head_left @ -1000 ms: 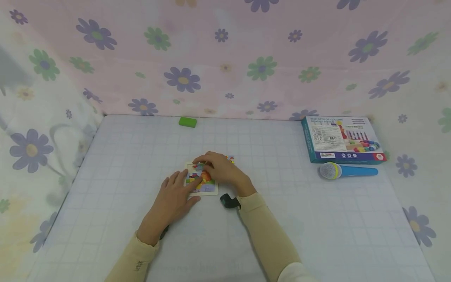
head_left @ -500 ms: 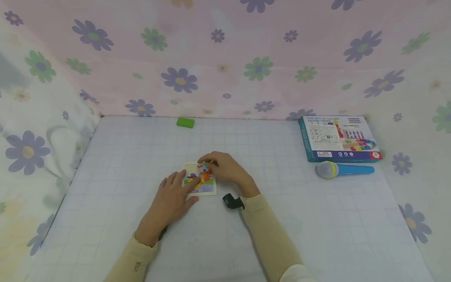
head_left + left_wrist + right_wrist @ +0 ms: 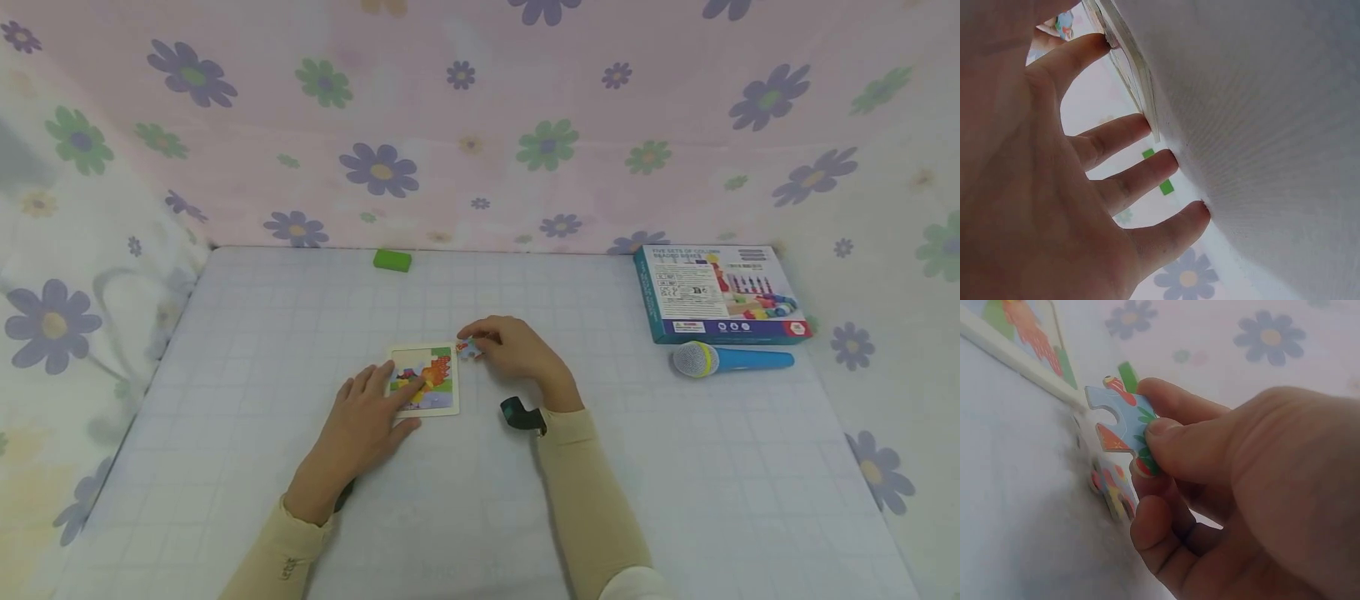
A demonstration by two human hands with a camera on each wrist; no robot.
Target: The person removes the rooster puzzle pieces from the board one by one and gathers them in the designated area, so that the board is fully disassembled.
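Observation:
A small jigsaw puzzle in a pale frame (image 3: 444, 413) lies on the table. Its picture is partly filled, with a bare pale patch at the upper left. My left hand (image 3: 356, 429) has its fingers spread, the index finger lying across the picture and other fingertips at the frame's left edge. Just right of the frame, my right hand (image 3: 521, 350) pinches a light-blue puzzle piece (image 3: 1124, 419) with green leaves between thumb and index finger. Below it in the right wrist view, another colourful puzzle piece (image 3: 1110, 482) is on the table, partly hidden by the fingers.
A green block (image 3: 392, 261) sits at the table's back edge. To the far right are a boxed bead set (image 3: 723, 292) and a blue toy microphone (image 3: 750, 360) in front of it. Flowered cloth surrounds the table behind and at the sides.
My right hand has moved off the puzzle's upper right to the right, carrying the puzzle piece. The left hand has stayed on the puzzle; the head view shifted slightly.

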